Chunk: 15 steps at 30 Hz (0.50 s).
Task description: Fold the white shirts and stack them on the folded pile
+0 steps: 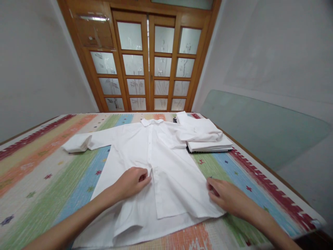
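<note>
A white button-up shirt (pixel 166 156) lies spread face-up on a striped, many-coloured cloth (pixel 47 163) covering the surface, collar away from me. My left hand (pixel 131 182) rests on the shirt's front placket near the middle, fingers curled and pinching the fabric edge. My right hand (pixel 225 196) sits at the shirt's right side edge, fingers bent and gripping the cloth there. The left sleeve (pixel 78 143) stretches out to the left with its cuff folded back.
A stack of folded white garments (pixel 208 139) sits at the back right, partly on the shirt's right sleeve. A wooden door with frosted glass panes (pixel 151 59) stands behind. A pale green glass sheet (pixel 260 132) leans on the right wall.
</note>
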Tool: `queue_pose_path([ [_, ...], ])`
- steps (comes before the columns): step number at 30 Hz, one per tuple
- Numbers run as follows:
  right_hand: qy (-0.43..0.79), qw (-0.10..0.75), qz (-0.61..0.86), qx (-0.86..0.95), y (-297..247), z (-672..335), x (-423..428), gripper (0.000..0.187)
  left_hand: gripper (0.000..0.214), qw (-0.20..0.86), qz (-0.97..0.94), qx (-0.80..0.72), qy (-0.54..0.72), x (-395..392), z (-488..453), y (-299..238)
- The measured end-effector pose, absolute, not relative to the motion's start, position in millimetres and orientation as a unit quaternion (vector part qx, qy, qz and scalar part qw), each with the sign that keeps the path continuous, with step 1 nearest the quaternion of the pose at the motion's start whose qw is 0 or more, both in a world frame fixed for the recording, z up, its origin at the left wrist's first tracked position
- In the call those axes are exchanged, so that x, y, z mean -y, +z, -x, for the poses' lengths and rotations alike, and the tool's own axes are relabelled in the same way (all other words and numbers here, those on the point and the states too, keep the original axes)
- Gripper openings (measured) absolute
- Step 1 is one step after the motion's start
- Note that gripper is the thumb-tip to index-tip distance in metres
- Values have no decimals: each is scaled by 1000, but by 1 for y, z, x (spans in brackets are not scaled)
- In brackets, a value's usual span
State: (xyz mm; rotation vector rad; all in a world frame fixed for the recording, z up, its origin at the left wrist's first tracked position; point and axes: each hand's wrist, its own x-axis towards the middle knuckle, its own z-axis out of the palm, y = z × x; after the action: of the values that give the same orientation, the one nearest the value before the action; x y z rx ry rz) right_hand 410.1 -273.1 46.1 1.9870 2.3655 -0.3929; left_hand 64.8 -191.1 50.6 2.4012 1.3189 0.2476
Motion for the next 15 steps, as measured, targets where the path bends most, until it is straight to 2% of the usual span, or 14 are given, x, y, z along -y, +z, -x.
queue_pose_path([
  [3,-117,-36,-621,-774,46,-410,274,12,37,214,-882,-413,78,194,-71,44],
  [9,-57,-132,-555,-819,47,-396,275,12,48,252,-869,-410,118,186,-71,44],
  [15,-94,-144,-418,-892,67,-352,274,14,32,143,-832,-499,197,159,-38,36],
])
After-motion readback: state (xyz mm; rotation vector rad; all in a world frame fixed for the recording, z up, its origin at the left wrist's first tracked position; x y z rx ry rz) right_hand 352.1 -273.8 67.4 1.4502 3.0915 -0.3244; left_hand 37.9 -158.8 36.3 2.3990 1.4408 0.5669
